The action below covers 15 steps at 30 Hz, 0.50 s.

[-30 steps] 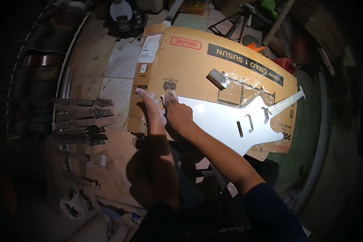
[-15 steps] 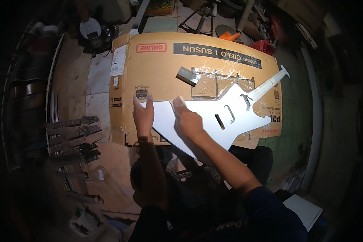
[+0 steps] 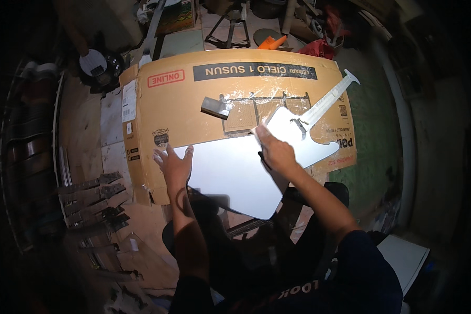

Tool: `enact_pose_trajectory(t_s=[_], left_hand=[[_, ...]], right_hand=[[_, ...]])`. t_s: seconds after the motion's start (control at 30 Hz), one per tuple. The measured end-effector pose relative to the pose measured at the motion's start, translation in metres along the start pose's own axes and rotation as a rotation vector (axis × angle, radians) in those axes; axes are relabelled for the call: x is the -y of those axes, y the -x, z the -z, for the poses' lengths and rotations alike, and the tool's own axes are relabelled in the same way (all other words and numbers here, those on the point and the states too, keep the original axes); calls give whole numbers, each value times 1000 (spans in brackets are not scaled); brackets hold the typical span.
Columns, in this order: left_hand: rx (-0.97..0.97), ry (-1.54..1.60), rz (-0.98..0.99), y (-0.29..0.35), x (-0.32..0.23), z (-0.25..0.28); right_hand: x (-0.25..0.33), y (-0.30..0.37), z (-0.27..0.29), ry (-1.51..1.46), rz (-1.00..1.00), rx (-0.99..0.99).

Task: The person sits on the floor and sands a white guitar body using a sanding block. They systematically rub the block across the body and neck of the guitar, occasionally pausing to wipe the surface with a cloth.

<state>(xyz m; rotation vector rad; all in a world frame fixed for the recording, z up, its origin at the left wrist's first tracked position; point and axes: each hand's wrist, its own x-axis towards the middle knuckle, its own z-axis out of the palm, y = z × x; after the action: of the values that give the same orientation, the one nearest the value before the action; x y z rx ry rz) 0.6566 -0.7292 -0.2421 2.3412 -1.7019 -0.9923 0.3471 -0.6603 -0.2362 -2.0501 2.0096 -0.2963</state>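
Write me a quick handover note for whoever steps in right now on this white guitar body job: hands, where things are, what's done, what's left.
Left hand: flat, fingers spread, pressing the near-left edge of the white guitar body.
Right hand: on the body's upper middle, pressing what looks like a small pad or sheet under the fingers; I cannot tell exactly what.
The body lies on a flattened cardboard box on the floor, its neck pointing up-right. A small grey block sits on the cardboard above the body.
Done: the surface looks evenly white.
Left: probably more rubbing over the surface; progress cannot be judged.
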Motion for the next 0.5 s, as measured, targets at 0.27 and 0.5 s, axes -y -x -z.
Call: enact_pose_trajectory(t_s=[0.27, 0.5], left_hand=[[-19, -7, 14, -1, -3, -2], [-13, -27, 0, -5, 1, -6]], right_hand=[[-12, -10, -6, -21, -57, -2], [-33, -49, 14, 22, -376, -89]])
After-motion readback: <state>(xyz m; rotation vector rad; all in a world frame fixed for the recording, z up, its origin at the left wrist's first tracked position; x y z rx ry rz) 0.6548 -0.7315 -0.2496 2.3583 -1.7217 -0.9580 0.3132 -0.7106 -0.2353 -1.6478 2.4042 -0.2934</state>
